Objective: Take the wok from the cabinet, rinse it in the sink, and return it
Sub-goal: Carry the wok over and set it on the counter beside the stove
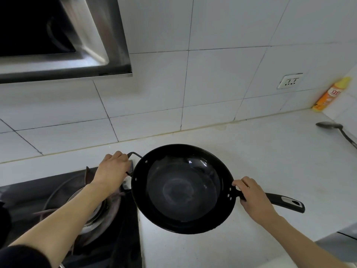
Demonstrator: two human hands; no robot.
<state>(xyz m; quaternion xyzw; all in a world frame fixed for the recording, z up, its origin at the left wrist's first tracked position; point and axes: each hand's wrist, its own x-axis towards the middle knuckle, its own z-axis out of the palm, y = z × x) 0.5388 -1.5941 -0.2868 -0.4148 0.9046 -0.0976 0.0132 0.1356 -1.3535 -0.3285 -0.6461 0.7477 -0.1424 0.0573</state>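
We find only one label, on the orange spray bottle (pixel 331 94) standing against the wall at the back of the tabletop (pixel 251 144); its red logo is too blurred for us to read.

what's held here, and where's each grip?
The wok: left hand grips its loop handle, right hand grips the long handle near the rim.

Both my forearms reach forward, bare below dark sleeves; my left hand (pixel 112 169) is knuckles-up, fingers curled round the wok's (pixel 183 188) small loop handle; my right hand (pixel 251 198) is palm-down, fingers and thumb wrapped round the long handle just beside the rim; wrists roughly level.
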